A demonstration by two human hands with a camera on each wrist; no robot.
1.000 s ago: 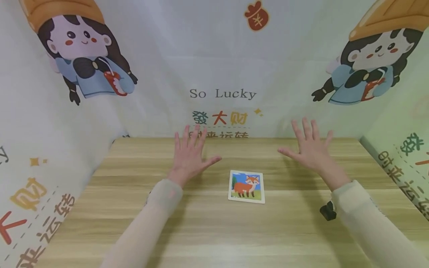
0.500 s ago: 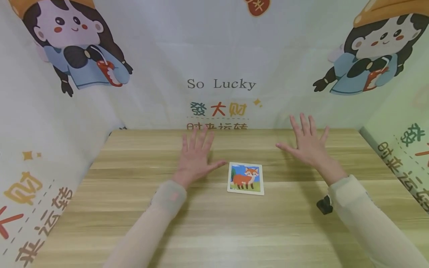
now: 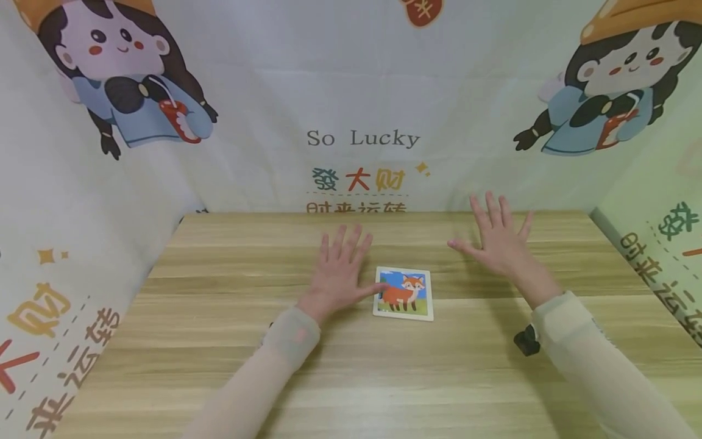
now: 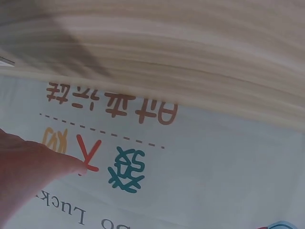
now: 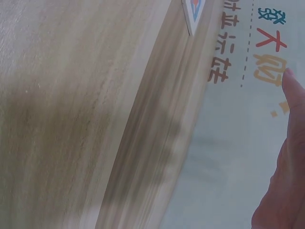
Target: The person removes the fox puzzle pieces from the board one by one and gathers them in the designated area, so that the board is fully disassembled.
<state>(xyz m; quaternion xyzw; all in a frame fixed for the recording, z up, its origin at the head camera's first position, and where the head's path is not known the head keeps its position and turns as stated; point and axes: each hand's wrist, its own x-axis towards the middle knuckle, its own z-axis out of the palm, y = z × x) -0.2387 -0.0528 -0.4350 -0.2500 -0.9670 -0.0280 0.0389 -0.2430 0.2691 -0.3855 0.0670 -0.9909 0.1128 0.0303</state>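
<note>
A square white-bordered picture tile (image 3: 404,296) printed with an orange fox lies on the wooden table. Just left of it in the head view is my left hand (image 3: 339,277), fingers spread and straight, its thumb overlapping the tile's left edge. My right hand (image 3: 500,244) hovers to the right of the tile, fingers also spread wide and holding nothing. In the right wrist view a corner of the tile (image 5: 193,14) shows at the top, with the right hand (image 5: 283,167) at the right edge. The left wrist view catches part of the left hand (image 4: 33,169) before the backdrop.
Wood-grain table (image 3: 351,378) fills the lower view. Behind it and at both sides hangs a pale cloth backdrop (image 3: 263,122) with cartoon figures and lettering. A small black device (image 3: 527,340) sits at the right wrist.
The left hand has moved right until its thumb overlaps the fox tile. The right hand has shifted only slightly left. The head view has tilted down a little.
</note>
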